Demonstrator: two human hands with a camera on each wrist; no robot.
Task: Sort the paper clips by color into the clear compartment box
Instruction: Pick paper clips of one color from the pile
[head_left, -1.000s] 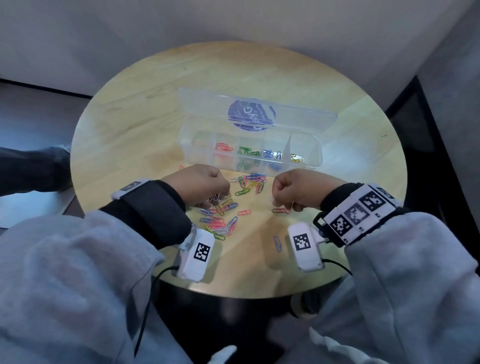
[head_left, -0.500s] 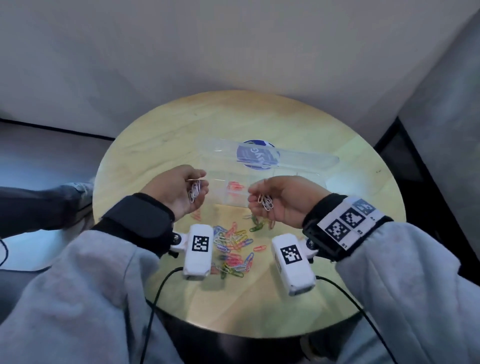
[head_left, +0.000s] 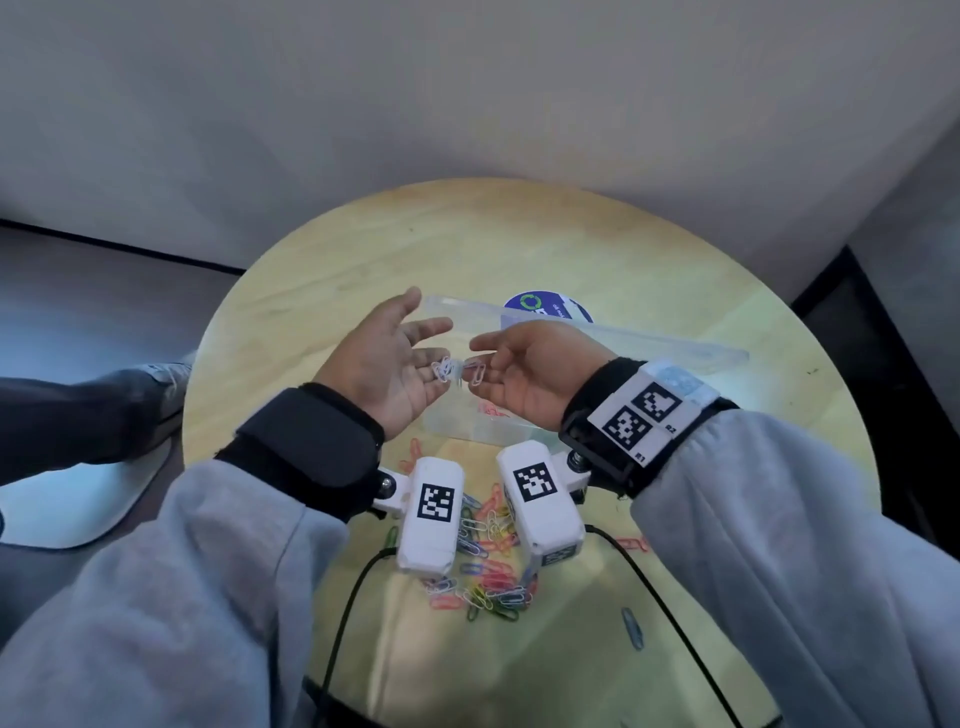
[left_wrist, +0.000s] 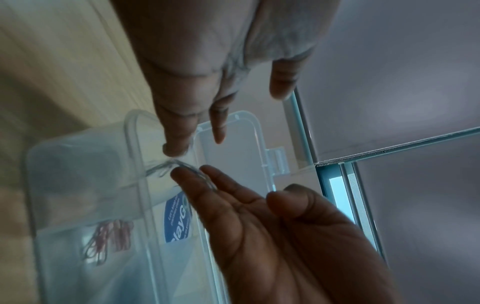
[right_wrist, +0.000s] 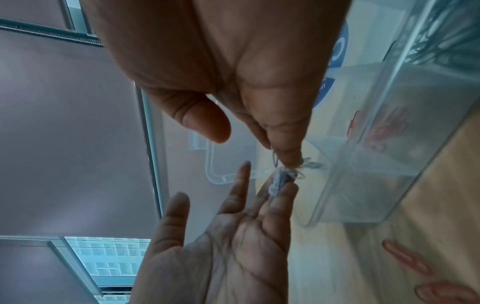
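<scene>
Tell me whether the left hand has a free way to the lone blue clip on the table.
Probably not directly: the blue clip lies near the table's right edge, beyond the right forearm, and the left hand carries white clips.

White paper clips over open clear compartment box, pink clips inside

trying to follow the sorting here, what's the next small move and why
Probably tip both hands so the white clips drop into the box. The left hand and right hand hold them on open fingers above its left end, beside the red clips.
</scene>
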